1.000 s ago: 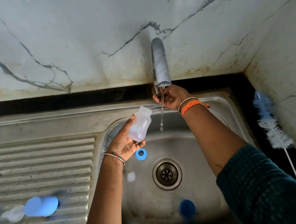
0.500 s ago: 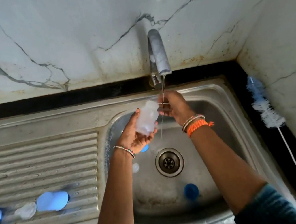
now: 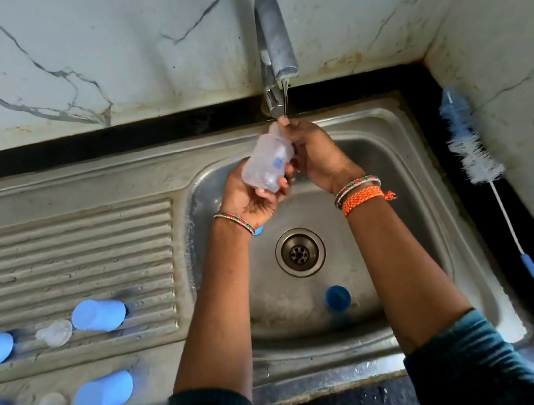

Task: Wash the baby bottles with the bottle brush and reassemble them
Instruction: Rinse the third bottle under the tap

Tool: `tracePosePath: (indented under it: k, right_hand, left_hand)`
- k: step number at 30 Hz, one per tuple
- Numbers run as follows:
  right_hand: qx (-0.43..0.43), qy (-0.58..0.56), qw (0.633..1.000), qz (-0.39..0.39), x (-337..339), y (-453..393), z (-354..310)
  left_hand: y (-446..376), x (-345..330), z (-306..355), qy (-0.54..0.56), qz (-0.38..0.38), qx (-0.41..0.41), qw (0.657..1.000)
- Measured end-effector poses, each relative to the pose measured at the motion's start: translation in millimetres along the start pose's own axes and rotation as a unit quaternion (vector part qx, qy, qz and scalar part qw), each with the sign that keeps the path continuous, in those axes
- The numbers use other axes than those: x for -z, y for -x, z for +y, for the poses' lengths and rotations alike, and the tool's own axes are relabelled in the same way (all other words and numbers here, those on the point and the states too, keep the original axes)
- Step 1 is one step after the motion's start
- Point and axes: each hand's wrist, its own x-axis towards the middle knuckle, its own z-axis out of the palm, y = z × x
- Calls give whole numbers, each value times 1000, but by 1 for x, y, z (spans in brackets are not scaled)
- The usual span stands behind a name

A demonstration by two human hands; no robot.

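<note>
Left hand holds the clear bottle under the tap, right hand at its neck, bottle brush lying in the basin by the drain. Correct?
Not quite. The bottle brush is not in the basin: the head view shows it lying on the dark counter to the right of the sink. The rest stands: the left hand holds the clear bottle under the tap, right hand at its neck.

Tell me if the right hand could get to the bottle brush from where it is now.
Probably yes. The bottle brush lies in the open on the dark counter to the right of the sink, with nothing on top of it. The right hand would first have to let go of the bottle.
</note>
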Motion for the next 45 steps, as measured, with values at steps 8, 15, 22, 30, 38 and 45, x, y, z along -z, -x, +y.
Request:
tracePosePath:
  k: [8, 15, 22, 30, 38, 45]
  right_hand:
    - [95, 226, 949, 196, 1, -17, 9]
    - [60, -1, 996, 59, -6, -8, -2]
    - [68, 186, 975, 104, -2, -12, 0]
    - [53, 43, 989, 132, -7, -8, -4]
    - [45, -7, 999, 2, -5, -1, -16]
    - [57, -3, 996, 72, -5, -7, -9]
  left_hand:
    - [-16, -19, -9, -61, 179, -223, 956]
    - [-3, -13, -12, -107, 127, -34, 986]
    - [-16, -20, -28, -179, 223, -246, 926]
    - [-11, -26, -15, -61, 174, -149, 971]
    - [-6, -21, -18, -47, 106, -83, 990]
    - [-11, -24, -22, -1, 135, -96, 986]
